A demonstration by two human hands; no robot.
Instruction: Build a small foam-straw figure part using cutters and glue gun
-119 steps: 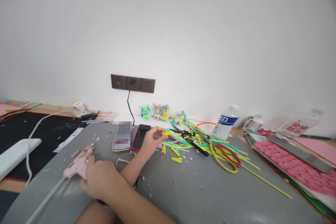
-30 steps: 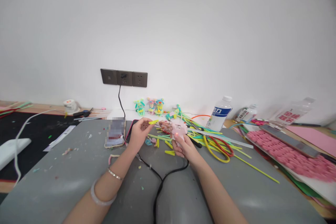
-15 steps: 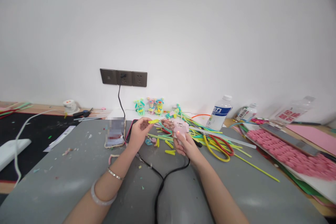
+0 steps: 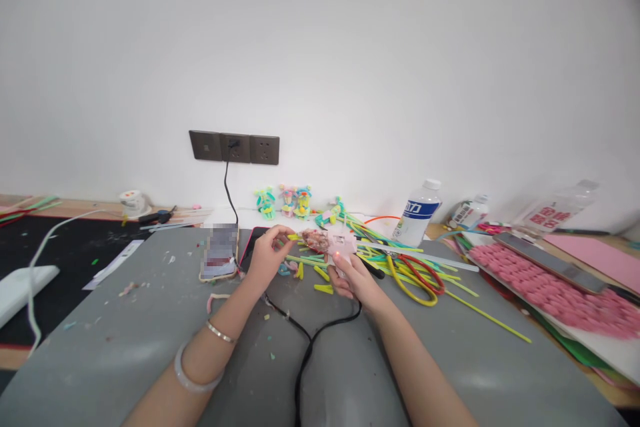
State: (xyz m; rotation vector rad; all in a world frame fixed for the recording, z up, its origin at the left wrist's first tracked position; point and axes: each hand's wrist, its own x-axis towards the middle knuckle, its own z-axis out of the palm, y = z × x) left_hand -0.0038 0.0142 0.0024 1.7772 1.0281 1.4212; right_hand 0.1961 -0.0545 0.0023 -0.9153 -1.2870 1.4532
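My left hand [image 4: 270,255] pinches a short yellow pipe cleaner piece [image 4: 293,237] between thumb and fingers. Wrapped around the handle of a pink hot glue gun [image 4: 342,245] is my right hand [image 4: 356,279]; a small light glows near the thumb. The gun's crusted nozzle end points left and meets the yellow piece, though actual contact is too small to make out. A long translucent glue stick [image 4: 425,255] sticks out of the gun's back. Below the hands, short bent yellow pieces [image 4: 323,289] lie on the grey mat [image 4: 250,360].
Pipe cleaners [image 4: 490,310] spread rightward beside yellow-and-red-handled scissors [image 4: 417,292]. A bottle [image 4: 417,217] stands behind. Several small figures [image 4: 289,201] line the wall. A phone [image 4: 220,252] sits left, and a black cord [image 4: 301,367] crosses the mat. Pink braided material [image 4: 555,287] lies at right.
The glue gun has shifted slightly left, bringing its nozzle end to the yellow piece. My left hand has turned a little, and less of the yellow piece shows.
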